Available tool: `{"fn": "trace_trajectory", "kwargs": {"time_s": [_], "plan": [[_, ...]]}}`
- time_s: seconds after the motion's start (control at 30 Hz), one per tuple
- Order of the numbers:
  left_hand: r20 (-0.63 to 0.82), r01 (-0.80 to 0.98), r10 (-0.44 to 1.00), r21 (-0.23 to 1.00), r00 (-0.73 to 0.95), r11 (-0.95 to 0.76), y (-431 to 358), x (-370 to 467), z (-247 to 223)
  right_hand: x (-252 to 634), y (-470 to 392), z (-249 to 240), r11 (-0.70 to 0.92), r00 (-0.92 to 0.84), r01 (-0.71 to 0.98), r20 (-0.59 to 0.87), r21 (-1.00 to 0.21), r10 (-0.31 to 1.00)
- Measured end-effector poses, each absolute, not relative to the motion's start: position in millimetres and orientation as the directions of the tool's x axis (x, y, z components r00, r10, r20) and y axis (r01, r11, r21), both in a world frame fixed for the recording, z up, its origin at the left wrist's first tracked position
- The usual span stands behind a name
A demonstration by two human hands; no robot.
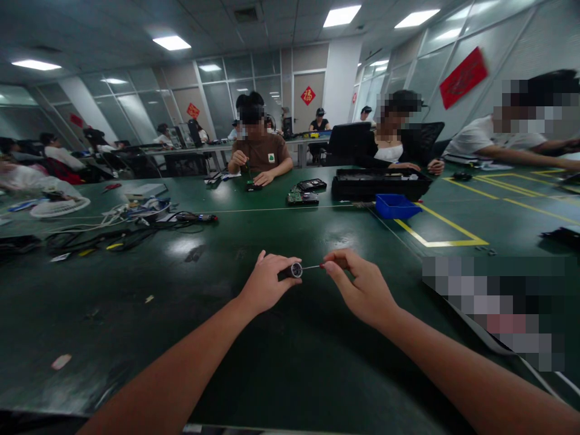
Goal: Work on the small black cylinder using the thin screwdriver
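Observation:
My left hand (pixel 265 283) is closed around a short dark cylinder (pixel 296 270). Its round end, with a pale metallic rim and dark openings inside, faces me. Between the thumb and fingers of my right hand (pixel 365 290) is a thin screwdriver (pixel 312 267) with a metal shaft and a red part at the fingertips. The shaft points left and its tip meets the rim of the cylinder, or lies just beside it; which one I cannot tell. Both hands are above the dark green table (pixel 290 374). My left fingers hide most of the cylinder's body.
Cables (pixel 122 235) and tools lie to the left. Circuit boards (pixel 302 197), a black tray (pixel 380 184) and a blue bin (pixel 396 206) stand ahead. Yellow tape (pixel 453 243) marks the right side. Across the table, a person (pixel 263 148) works on a small part; others sit at right.

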State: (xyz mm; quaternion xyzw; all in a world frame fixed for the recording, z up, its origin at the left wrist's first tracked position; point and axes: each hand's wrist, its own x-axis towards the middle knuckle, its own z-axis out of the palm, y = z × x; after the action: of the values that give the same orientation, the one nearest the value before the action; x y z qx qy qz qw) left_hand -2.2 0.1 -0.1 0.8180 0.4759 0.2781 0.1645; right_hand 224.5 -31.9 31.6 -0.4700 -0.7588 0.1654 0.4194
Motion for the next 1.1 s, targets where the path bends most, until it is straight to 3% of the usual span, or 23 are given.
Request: {"fn": "trace_trajectory", "kwargs": {"time_s": [0.17,0.3,0.5,0.77,1.1], "plan": [[0.289,0.67,0.853,0.529,0.434,-0.521,-1.5,0.1,-2.4,224.1,-33.0,32.0,0.44,-0.178,0.632,0.434,-0.637,0.883],[0.31,0.658,0.858,0.551,0.41,-0.514,-1.7,-0.5,0.9,223.5,-35.5,33.9,0.512,-0.227,0.614,0.487,-0.601,0.844],[0.333,0.641,0.859,0.571,0.39,-0.513,-1.5,-2.2,2.0,223.5,-35.4,34.9,0.45,-0.221,0.628,0.408,-0.635,0.886],[0.339,0.633,0.863,0.586,0.375,-0.505,-2.9,0.0,3.1,222.7,-33.1,27.6,0.482,-0.145,0.566,0.495,-0.668,0.857],[0.33,0.628,0.864,0.594,0.38,-0.503,-2.1,-0.3,1.7,223.6,-33.1,32.4,0.453,-0.19,0.598,0.432,-0.661,0.882]]}}
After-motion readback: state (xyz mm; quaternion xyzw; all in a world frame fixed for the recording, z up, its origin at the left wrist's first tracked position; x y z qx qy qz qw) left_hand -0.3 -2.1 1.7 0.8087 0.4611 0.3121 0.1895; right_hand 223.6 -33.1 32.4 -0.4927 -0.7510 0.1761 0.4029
